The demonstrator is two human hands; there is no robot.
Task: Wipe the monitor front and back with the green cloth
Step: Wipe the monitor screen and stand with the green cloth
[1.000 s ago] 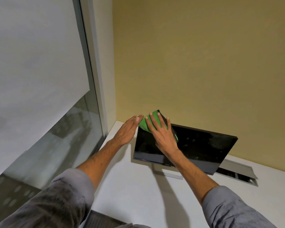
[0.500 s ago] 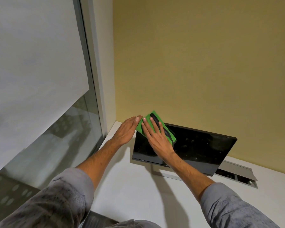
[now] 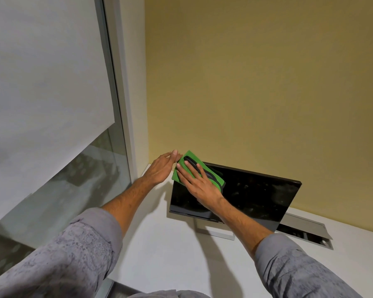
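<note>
A black monitor (image 3: 256,194) stands on a white desk (image 3: 170,254), its dark screen facing me. The green cloth (image 3: 213,178), which has a dark strip across it, lies flat on the screen's upper left corner. My right hand (image 3: 199,186) presses the cloth against the screen with straight, spread fingers. At the monitor's left edge my left hand (image 3: 162,168) is flat with straight fingers, its fingertips beside the cloth's top corner. The monitor's back is hidden.
A yellow wall (image 3: 267,82) rises close behind the monitor. A window with a white roller blind (image 3: 41,93) is on the left. A grey cable hatch (image 3: 306,231) is set in the desk behind the monitor's right side.
My right hand has slid the cloth up and left, to the screen's top left corner. The cloth now lies flatter, with its dark strip showing. My left hand has barely moved.
</note>
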